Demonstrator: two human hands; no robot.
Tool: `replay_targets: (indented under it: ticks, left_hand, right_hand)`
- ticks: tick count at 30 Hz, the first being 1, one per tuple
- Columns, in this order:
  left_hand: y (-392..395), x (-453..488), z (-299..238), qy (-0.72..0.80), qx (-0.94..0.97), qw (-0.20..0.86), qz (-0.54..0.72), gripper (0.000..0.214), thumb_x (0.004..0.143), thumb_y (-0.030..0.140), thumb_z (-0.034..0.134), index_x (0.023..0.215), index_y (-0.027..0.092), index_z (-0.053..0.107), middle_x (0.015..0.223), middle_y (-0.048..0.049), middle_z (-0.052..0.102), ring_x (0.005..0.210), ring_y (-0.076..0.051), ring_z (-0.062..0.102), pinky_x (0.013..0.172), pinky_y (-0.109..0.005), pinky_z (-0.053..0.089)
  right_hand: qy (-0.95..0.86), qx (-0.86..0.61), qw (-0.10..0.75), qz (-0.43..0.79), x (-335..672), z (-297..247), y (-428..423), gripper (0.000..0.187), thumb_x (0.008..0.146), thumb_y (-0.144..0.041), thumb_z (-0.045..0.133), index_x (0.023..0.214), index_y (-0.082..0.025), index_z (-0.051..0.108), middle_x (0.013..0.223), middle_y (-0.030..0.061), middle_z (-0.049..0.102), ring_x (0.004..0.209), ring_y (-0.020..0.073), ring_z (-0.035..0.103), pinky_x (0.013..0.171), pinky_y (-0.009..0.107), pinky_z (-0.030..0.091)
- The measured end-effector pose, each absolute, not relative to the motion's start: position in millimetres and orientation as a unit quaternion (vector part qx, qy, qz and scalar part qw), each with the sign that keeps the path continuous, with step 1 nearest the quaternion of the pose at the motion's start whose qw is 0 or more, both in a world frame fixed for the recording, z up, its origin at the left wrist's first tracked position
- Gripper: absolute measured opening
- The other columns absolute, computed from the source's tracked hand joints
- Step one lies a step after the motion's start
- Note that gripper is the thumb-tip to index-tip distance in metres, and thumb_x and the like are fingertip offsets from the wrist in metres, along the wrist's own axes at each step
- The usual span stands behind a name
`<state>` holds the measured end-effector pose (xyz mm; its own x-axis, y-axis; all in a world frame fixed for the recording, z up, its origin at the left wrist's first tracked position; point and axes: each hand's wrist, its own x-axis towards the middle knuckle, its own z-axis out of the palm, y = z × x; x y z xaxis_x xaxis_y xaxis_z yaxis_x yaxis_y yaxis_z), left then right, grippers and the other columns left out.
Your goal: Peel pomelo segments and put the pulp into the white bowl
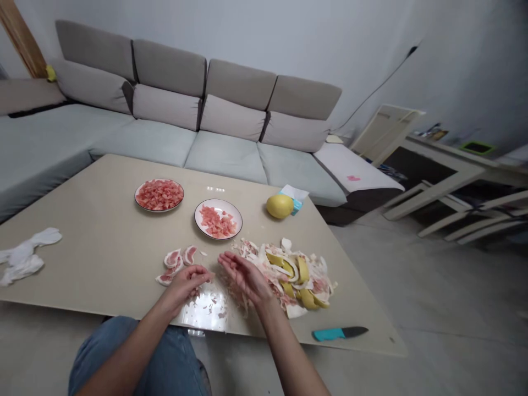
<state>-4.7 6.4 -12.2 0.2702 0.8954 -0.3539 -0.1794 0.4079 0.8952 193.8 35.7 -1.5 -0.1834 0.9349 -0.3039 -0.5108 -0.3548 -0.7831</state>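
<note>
Fingertips pinched together, my left hand (187,286) holds a small pale scrap that I cannot make out well. Just behind it lie several pomelo segments (173,263) with white membrane on them. My right hand (246,276) is open, palm turned to the left, its fingers stretched out and no object visible in it. Right beside that hand spreads a heap of pomelo peel (303,269) and white pith and membrane. Ahead of both hands, a plate (200,226) carries peeled pink pomelo flesh (217,221). Small crumbs lie on the tabletop between the hands.
A fuller plate of pomelo flesh (159,194) stands farther back left. A whole yellow pomelo (279,206) rests by a tissue pack (296,199). A teal-handled knife (339,333) lies near the front right edge. Crumpled white material (27,256) is at far left; a sofa (226,151) stands behind.
</note>
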Motion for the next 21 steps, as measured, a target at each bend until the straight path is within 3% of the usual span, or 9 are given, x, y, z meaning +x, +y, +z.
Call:
replay_targets:
  ticks: [7,10,14,18,21]
  left_hand:
    - [12.0,-5.6,-16.8,0.483,0.352,0.692,0.406,0.035,0.067,0.043,0.077,0.085,0.014,0.066,0.079,-0.0012,0.065,0.042,-0.001,0.036,0.041,-0.015,0.028]
    - [13.4,-6.2,-15.5,0.484,0.348,0.688,0.414,0.036,0.067,0.043,0.077,0.086,0.014,0.067,0.080,-0.0021,0.066,0.043,-0.001,0.037,0.041,-0.016,0.030]
    - [13.5,-7.2,-12.5,0.481,0.343,0.693,0.413,0.035,0.067,0.043,0.077,0.085,0.015,0.067,0.084,-0.0032,0.068,0.043,-0.002,0.039,0.040,-0.016,0.029]
    - [13.3,-8.0,-13.9,0.478,0.340,0.697,0.412,0.037,0.068,0.045,0.076,0.086,0.015,0.067,0.087,-0.0044,0.069,0.041,-0.001,0.038,0.040,-0.016,0.029]
    - [12.1,-7.6,-15.3,0.476,0.338,0.696,0.418,0.037,0.069,0.046,0.074,0.086,0.015,0.066,0.087,-0.0042,0.070,0.040,0.000,0.038,0.040,-0.017,0.026]
  right_hand:
    - [-0.363,-0.480,0.523,0.604,181.8,18.7,148.9,0.024,0.081,-0.037,0.061,0.096,-0.020,0.070,0.115,0.0072,0.070,0.120,0.0254,0.057,0.100,0.042,0.044]
    - [-0.407,-0.508,0.527,0.547,180.8,18.1,168.5,0.029,0.076,-0.035,0.066,0.101,-0.020,0.068,0.116,0.0089,0.069,0.115,0.0258,0.059,0.102,0.043,0.041]
    - [-0.465,-0.524,0.524,0.485,184.0,17.4,160.3,0.035,0.070,-0.028,0.072,0.104,-0.019,0.068,0.104,0.0079,0.073,0.105,0.0252,0.064,0.101,0.043,0.040]
    - [-0.523,-0.512,0.504,0.459,183.8,21.6,115.8,0.039,0.063,-0.022,0.078,0.102,-0.025,0.071,0.117,0.0043,0.067,0.113,0.0231,0.056,0.105,0.037,0.036]
    - [-0.550,-0.496,0.469,0.481,178.2,19.4,67.0,0.031,0.075,-0.032,0.072,0.105,-0.022,0.071,0.100,0.0057,0.072,0.090,0.0216,0.065,0.089,0.037,0.047]
